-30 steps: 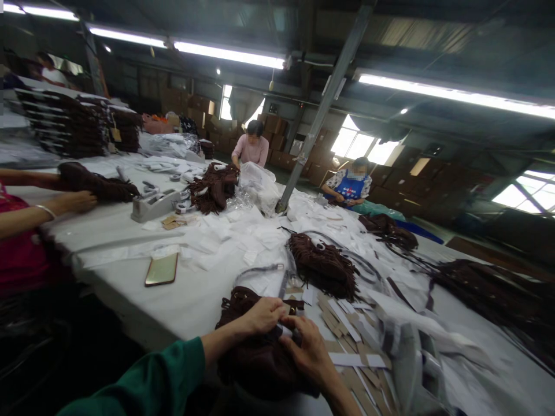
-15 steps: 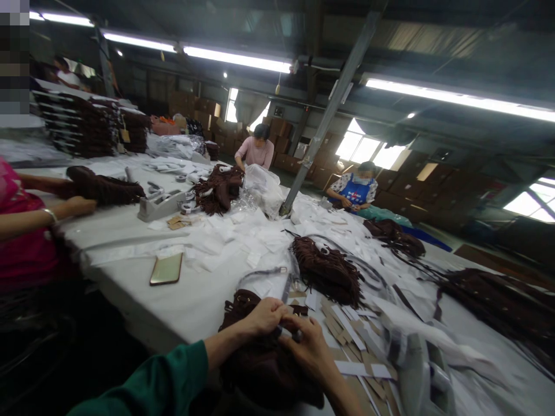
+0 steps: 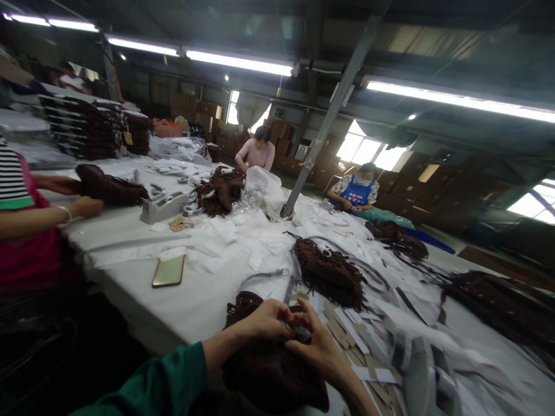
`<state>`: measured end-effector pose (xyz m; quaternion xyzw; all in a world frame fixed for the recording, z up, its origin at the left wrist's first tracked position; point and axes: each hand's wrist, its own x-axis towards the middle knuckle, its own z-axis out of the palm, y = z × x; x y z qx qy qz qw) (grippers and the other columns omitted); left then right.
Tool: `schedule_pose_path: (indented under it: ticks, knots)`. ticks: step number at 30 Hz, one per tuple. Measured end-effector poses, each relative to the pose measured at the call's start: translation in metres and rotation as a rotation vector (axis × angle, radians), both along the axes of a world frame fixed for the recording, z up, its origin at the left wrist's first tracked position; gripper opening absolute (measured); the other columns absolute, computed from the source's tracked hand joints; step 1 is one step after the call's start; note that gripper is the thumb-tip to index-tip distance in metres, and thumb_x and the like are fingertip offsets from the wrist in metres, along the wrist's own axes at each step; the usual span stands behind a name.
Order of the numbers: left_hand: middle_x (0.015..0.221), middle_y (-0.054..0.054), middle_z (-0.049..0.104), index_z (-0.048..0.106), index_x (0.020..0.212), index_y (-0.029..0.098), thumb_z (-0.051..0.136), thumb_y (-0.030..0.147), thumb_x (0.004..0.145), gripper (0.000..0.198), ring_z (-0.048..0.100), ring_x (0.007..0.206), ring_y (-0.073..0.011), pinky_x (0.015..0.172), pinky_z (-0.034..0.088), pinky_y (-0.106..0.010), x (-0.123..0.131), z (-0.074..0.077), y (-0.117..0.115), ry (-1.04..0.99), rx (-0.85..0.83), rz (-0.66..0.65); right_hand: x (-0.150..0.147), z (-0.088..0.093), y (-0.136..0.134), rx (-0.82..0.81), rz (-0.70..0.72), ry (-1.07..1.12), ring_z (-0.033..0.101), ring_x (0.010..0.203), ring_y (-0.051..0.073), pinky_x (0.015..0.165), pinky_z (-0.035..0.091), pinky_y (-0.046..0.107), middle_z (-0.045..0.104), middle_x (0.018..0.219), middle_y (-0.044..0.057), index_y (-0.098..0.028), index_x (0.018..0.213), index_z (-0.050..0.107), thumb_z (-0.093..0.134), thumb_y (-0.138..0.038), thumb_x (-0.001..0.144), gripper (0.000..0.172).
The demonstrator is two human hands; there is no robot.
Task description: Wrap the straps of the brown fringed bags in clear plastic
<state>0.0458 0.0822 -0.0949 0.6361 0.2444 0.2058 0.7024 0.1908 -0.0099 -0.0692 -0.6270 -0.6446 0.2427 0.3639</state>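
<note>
A dark brown fringed handbag [image 3: 277, 375] lies at the table's near edge, right below me. My left hand [image 3: 265, 320] is closed at its top, thumb and fingers pinched together. From the other side my right hand [image 3: 318, 346] curls its fingers and thumb round the same spot, fingertips almost meeting the left ones. Something small and greyish shows between the fingers, too hidden to make out. Past the hands lies a grey wrapped strap [image 3: 264, 274]. Another brown fringed bag [image 3: 332, 271] rests just beyond, to the right.
Cardboard and paper strips [image 3: 362, 341] lie to the right beside a grey tape dispenser [image 3: 422, 370]. A phone [image 3: 169, 271] is on the left. White paper covers much of the table, around a metal post [image 3: 312, 150]. A co-worker's hands [image 3: 84, 207] hold a brown bag [image 3: 110, 186].
My right hand's fingers have lifted and spread slightly over the bag's top; my left hand stays pinched there. The co-worker at left has leaned a little further into view.
</note>
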Motion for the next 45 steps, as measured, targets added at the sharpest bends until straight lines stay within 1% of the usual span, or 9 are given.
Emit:
schedule_pose_path:
  ticks: [2,4,8,11,13,16,26,34,45]
  knots:
    - [0.066,0.001,0.058,0.061,0.075,0.013,0.069,0.023,0.057,0.022,0.051,0.058,-0.0124,0.056,0.040,-0.025,0.003,-0.003,0.000,-0.004,0.020,0.003,0.003,0.008,-0.001,-0.010,0.057,-0.003,0.065,0.099,0.024,0.087,0.052,0.039,0.069,0.106,0.006,-0.022,0.124,0.055,0.063,-0.021,0.073,0.051]
    - [0.068,0.002,0.058,0.060,0.080,0.014,0.071,0.022,0.055,0.029,0.050,0.061,-0.0122,0.058,0.039,-0.024,0.004,-0.004,0.000,0.003,0.049,0.013,0.004,0.011,-0.002,0.055,0.005,-0.077,0.067,0.092,0.024,0.083,0.053,0.039,0.072,0.097,0.006,-0.022,0.102,0.069,0.056,-0.025,0.082,0.024]
    - [0.080,-0.001,0.061,0.060,0.099,0.016,0.074,0.028,0.058,0.045,0.053,0.071,-0.0156,0.064,0.039,-0.025,-0.001,0.005,0.003,0.036,0.187,0.043,0.006,0.011,-0.002,0.283,-0.118,-0.261,0.068,0.078,0.025,0.073,0.055,0.039,0.074,0.081,0.006,-0.023,0.085,0.073,0.049,-0.024,0.085,0.023]
    - [0.078,0.000,0.061,0.064,0.091,0.017,0.064,0.032,0.071,0.025,0.052,0.073,-0.0155,0.066,0.036,-0.025,-0.006,0.020,0.006,0.012,0.372,-0.015,0.008,0.014,0.000,0.387,-0.094,-0.338,0.068,0.074,0.023,0.074,0.054,0.039,0.073,0.078,0.005,-0.024,0.087,0.072,0.046,-0.022,0.086,0.026]
    - [0.066,0.003,0.055,0.064,0.073,0.016,0.061,0.028,0.072,0.012,0.046,0.065,-0.0122,0.060,0.032,-0.023,-0.006,0.027,0.007,-0.024,0.283,-0.040,0.009,0.017,0.002,0.428,-0.071,-0.365,0.068,0.074,0.022,0.074,0.055,0.038,0.073,0.078,0.004,-0.024,0.088,0.072,0.045,-0.020,0.087,0.027]
    - [0.053,0.006,0.044,0.056,0.059,0.015,0.065,0.026,0.067,0.016,0.035,0.054,-0.0086,0.050,0.025,-0.023,-0.003,0.029,0.007,-0.040,-0.025,-0.021,0.009,0.020,0.004,0.448,-0.065,-0.395,0.067,0.078,0.021,0.075,0.054,0.036,0.073,0.083,0.004,-0.023,0.092,0.070,0.045,-0.019,0.087,0.026]
    - [0.061,0.001,0.049,0.052,0.068,0.017,0.044,0.042,0.069,0.026,0.042,0.049,-0.0089,0.037,0.026,-0.019,0.015,0.024,-0.006,-0.131,-0.565,-0.050,0.012,0.016,-0.005,0.418,0.007,-0.510,0.060,0.111,0.024,0.097,0.044,0.044,0.068,0.113,0.006,-0.024,0.113,0.063,0.042,-0.019,0.093,0.029]
    - [0.054,0.005,0.045,0.052,0.066,0.015,0.060,0.028,0.061,0.016,0.037,0.044,-0.0064,0.036,0.020,-0.017,0.015,0.013,-0.016,-0.100,-0.526,0.075,0.008,-0.005,-0.011,0.465,-0.066,-0.492,0.059,0.112,0.023,0.096,0.043,0.044,0.067,0.116,0.007,-0.023,0.115,0.062,0.041,-0.014,0.091,0.033]
    - [0.056,0.006,0.046,0.056,0.077,0.017,0.064,0.042,0.064,0.029,0.037,0.045,-0.0069,0.034,0.017,-0.015,0.009,-0.014,-0.026,0.063,-0.396,-0.002,-0.010,-0.035,-0.038,0.421,-0.152,-0.668,0.050,0.120,0.021,0.104,0.029,0.043,0.060,0.126,0.006,-0.024,0.130,0.050,0.044,-0.018,0.092,0.039]
